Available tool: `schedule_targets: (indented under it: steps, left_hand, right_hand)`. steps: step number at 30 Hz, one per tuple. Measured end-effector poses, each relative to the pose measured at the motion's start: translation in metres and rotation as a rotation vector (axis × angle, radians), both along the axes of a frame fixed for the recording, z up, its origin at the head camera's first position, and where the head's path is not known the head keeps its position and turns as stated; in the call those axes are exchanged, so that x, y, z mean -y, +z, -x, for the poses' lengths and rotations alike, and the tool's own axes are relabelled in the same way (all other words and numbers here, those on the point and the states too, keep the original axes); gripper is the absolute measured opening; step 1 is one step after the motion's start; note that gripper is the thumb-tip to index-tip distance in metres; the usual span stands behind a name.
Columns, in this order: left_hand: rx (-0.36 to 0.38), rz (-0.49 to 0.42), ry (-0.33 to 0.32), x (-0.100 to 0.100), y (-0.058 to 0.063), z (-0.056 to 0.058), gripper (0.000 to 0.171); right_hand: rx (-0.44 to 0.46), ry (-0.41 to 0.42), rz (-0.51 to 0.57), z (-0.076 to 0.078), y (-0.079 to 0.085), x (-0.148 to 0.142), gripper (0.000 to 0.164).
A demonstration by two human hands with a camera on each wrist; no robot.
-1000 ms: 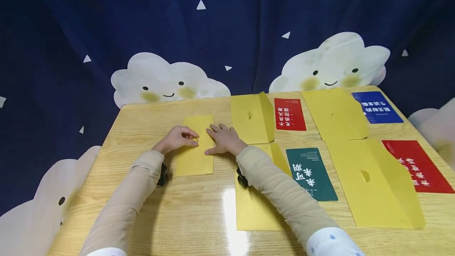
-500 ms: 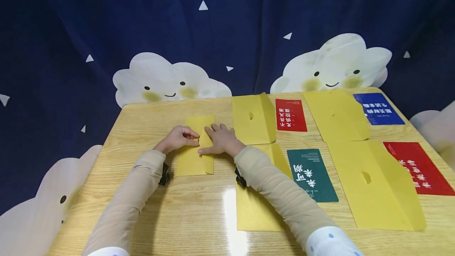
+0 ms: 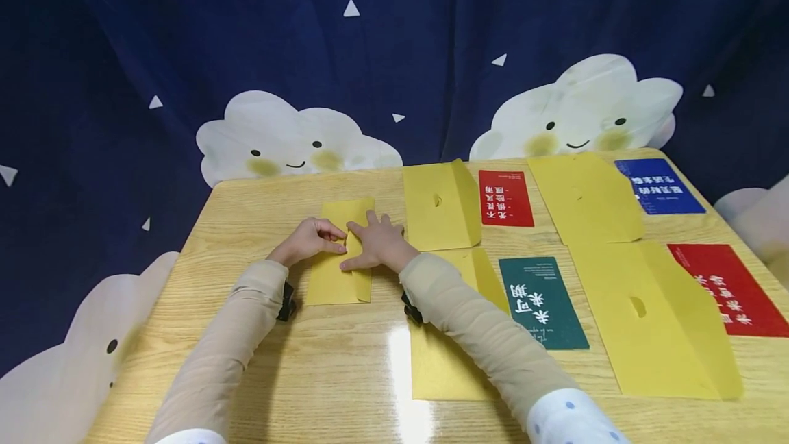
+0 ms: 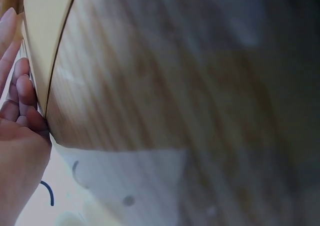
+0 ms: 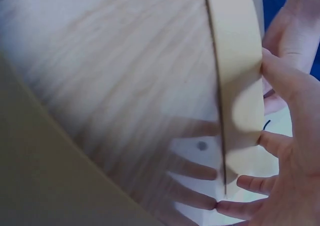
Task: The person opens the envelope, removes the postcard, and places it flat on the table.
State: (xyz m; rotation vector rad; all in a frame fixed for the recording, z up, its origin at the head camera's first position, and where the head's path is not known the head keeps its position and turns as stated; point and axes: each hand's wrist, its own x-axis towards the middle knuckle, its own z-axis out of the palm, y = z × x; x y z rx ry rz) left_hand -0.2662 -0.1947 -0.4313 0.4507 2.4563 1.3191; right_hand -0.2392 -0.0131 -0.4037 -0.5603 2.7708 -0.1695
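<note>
A yellow envelope (image 3: 333, 283) lies on the wooden table, left of the middle, its flap (image 3: 362, 286) folded over from the right. My left hand (image 3: 308, 238) pinches at the slot in the envelope's middle, thumb and fingertips together. Over the flap, my right hand (image 3: 383, 244) rests with fingers spread, its thumb reaching toward the slot. In the left wrist view the curled left fingers (image 4: 25, 89) sit against the envelope (image 4: 44, 31). The right wrist view has the right hand's fingers (image 5: 255, 183) along the flap strip (image 5: 237, 46).
Right of the hands lie several larger yellow envelopes with raised flaps, such as one at the back (image 3: 431, 225) and one at the right (image 3: 616, 341). Beside them are a red card (image 3: 514, 190), a green card (image 3: 548, 310), a blue card (image 3: 659, 187) and another red card (image 3: 748, 300).
My right hand has slid left over the flap, bringing its thumb and index finger closer to the slot. My left hand has stayed at the slot.
</note>
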Motion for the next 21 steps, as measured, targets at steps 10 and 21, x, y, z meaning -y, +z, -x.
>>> schedule_targets:
  steps: [10,21]
  left_hand:
    - [-0.014,-0.004,-0.001,0.0,0.002,-0.001,0.028]
    - [0.028,-0.011,0.002,-0.001,0.0,0.0,0.027]
  right_hand:
    - [0.043,0.002,0.069,-0.001,0.012,-0.011,0.092]
    - [0.019,0.056,0.046,0.0,0.02,-0.03,0.092]
